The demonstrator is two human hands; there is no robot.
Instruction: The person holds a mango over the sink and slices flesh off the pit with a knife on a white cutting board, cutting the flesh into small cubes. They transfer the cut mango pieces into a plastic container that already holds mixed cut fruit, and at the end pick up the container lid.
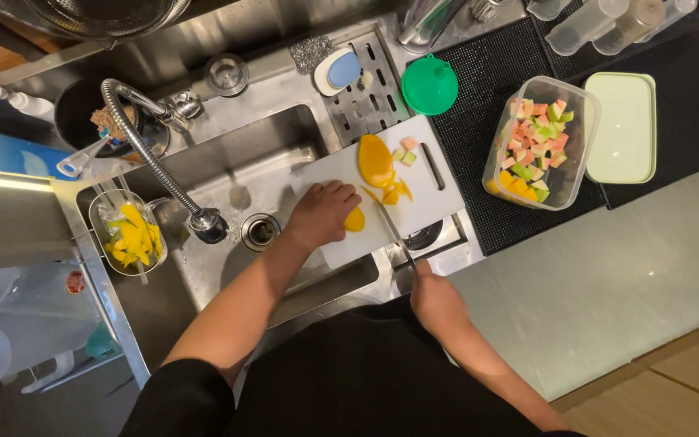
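Where the steel sink sits in the counter, everything lies in a top-down view:

Surface: a brushed stainless sink (pixel 228 174) with a round drain (pixel 260 231); a white cutting board (pixel 414 198) bridges its right end.
Counter right: black ribbed rubber mats (pixel 503 97), then a pale, smooth grey worktop (pixel 608 275) with a strip of wood floor at the corner.
Left hand: the left hand (pixel 321 214) lies palm down on the board, fingers curled and pressing a mango piece (pixel 354 219), which peeks out yellow at its fingertips.
Right hand: the right hand (pixel 437 301) is closed round the handle of a knife (pixel 394 233); the thin blade slants up onto the board, its tip just beside the held piece.
Hands: apart, the left on the board, the right off its near edge.
Fruit on board: a large smooth oval mango half (pixel 375 160), small orange slivers (pixel 394 191) below it, and a few pink and green cubes (pixel 405 150) at the top.
Tub: a clear, rounded plastic container (pixel 582 121) holding pink, green and yellow fruit cubes; its pale green lid (pixel 624 127) lies flat beside it.
Tap: a coiled metal spring faucet (pixel 151 158) arcs over the basin.
Left of basin: a clear bowl (pixel 99 235) of yellow peels.
Behind the board: a green round lid (pixel 429 85), a slotted steel drain tray (pixel 370 93) and a blue and white scrubber (pixel 338 71).
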